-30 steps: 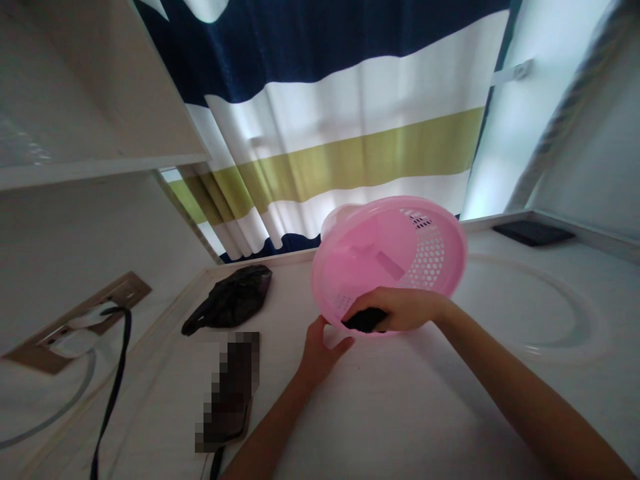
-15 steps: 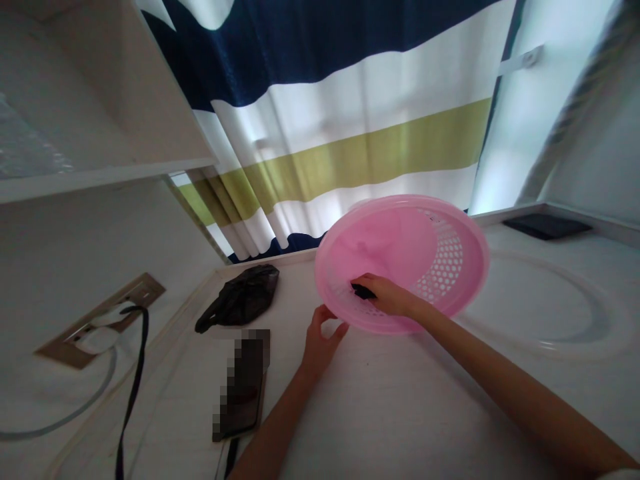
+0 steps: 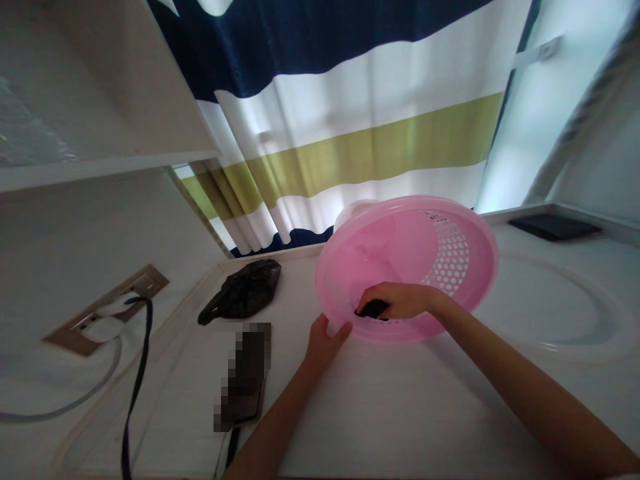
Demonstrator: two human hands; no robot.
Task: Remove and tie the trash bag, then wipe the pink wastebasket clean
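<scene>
On the white tabletop (image 3: 400,413), a pink perforated basket (image 3: 413,233) tilts toward me. Inside, my right hand (image 3: 404,300) is closed on a small black object (image 3: 374,309). My left hand (image 3: 324,343), thumb and fingers parted, meets the rim; I cannot tell whether it grips. A black plastic bag (image 3: 246,291) lies leftward, contents hidden.

A striped curtain (image 3: 350,140) in navy, white and olive green hangs behind a white tabletop (image 3: 400,413), daylight glowing through its folds. Brighter light fills the uncovered window pane (image 3: 525,120) on the right, beside a grey wall (image 3: 605,153). On the pale left wall (image 3: 65,247), a gold-brown socket plate (image 3: 65,337) carries white plugs (image 3: 103,329) below an overhanging shelf (image 3: 100,167).
</scene>
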